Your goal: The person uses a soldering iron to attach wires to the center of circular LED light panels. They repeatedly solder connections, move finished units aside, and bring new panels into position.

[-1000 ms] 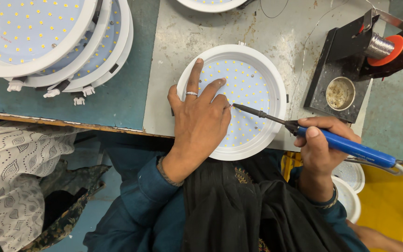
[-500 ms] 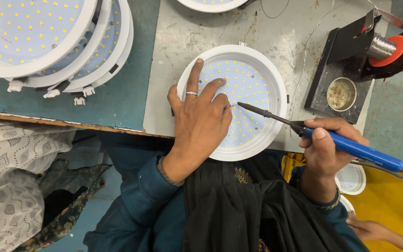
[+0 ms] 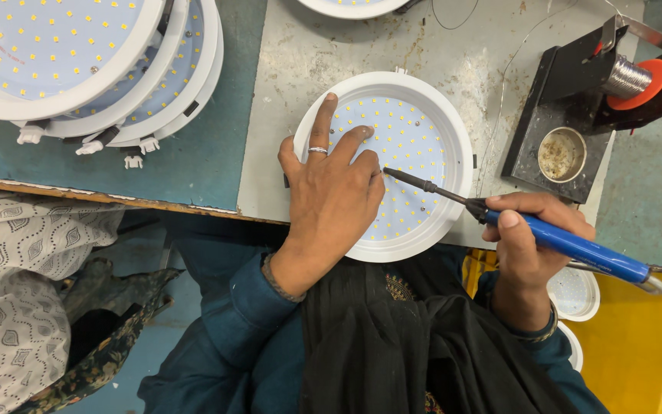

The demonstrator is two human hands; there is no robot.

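A round white LED panel light (image 3: 423,115) lies face up on the grey worktop, its board dotted with small yellow LEDs. My left hand (image 3: 331,195) rests flat on its left half, fingers spread, a ring on one finger, pressing it down. My right hand (image 3: 526,241) grips a blue-handled soldering iron (image 3: 568,244). The iron's dark tip reaches onto the board right beside my left fingertips.
A black soldering stand (image 3: 576,100) with a solder spool and a round tip-cleaner cup sits at the right. A stack of the same white lights (image 3: 78,69) lies at the top left. Small white lights sit in a yellow bin (image 3: 637,337). A person in patterned cloth (image 3: 17,291) is at the left.
The soldering iron's tip has moved left across the board, closer to my left fingertips. My left hand stays pressed on the light.
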